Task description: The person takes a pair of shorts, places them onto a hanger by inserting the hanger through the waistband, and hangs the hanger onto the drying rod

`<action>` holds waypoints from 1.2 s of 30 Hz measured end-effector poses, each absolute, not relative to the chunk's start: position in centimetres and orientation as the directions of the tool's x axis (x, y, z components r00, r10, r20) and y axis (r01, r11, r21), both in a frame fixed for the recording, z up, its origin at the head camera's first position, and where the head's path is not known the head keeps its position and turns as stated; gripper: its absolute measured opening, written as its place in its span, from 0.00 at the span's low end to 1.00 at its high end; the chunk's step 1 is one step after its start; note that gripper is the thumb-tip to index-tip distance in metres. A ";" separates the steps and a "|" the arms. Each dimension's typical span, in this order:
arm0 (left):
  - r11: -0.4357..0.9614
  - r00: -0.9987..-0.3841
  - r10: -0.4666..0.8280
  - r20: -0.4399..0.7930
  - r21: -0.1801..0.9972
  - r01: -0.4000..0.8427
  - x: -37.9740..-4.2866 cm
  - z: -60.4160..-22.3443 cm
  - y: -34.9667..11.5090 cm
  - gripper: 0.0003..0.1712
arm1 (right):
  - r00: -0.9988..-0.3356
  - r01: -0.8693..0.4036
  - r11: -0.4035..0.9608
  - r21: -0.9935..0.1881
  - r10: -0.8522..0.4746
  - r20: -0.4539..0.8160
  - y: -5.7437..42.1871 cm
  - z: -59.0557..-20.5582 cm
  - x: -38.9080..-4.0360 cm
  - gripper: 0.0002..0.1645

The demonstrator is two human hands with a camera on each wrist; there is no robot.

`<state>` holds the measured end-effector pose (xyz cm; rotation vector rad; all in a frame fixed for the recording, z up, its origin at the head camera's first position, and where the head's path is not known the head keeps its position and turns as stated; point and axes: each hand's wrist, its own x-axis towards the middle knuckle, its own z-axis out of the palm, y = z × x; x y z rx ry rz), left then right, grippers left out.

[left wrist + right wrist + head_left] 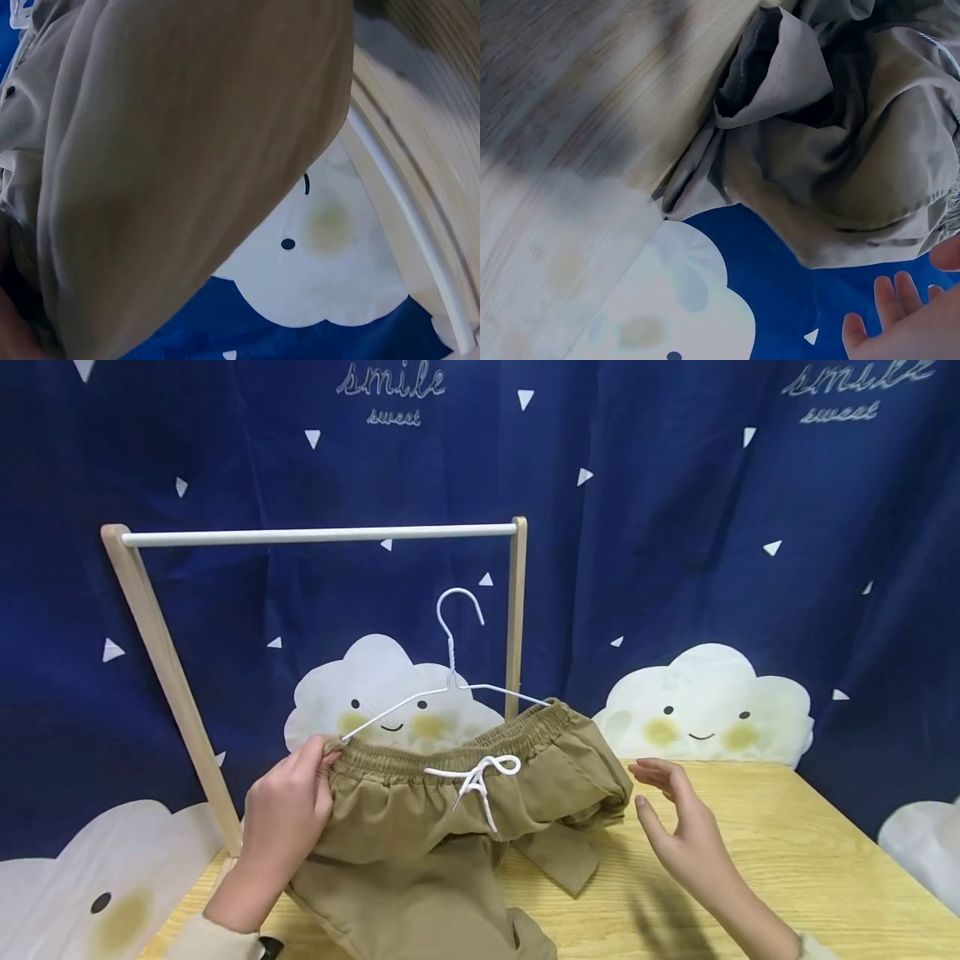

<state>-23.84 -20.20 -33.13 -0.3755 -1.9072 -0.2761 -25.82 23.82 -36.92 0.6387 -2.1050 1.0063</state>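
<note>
Khaki trousers (420, 827) with a gathered elastic waistband and a white drawstring bow (474, 777) hang over the wooden table. A white wire hanger (452, 681) sits inside the waistband, its hook pointing up. My left hand (288, 814) grips the waistband's left corner, at the hanger's end. My right hand (686, 831) is off the cloth, just right of the trousers, fingers loosely bent and holding nothing. In the left wrist view a trouser leg (187, 150) fills much of the picture. The right wrist view shows an open leg cuff (780, 82) and my right fingers at the lower right.
Behind the trousers stands a wooden rack with a white rail (322, 536) and two wooden posts (172, 668). The light wooden table (780, 852) extends to the right. A dark blue curtain (675, 527) with white clouds and triangles hangs at the back.
</note>
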 end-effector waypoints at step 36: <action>0.960 -0.259 -0.166 0.952 0.216 0.178 -22.1 -34.2 -27.7 0.08 | -0.667 -0.650 0.586 -0.485 -0.134 0.732 22.6 -37.7 -25.5 0.24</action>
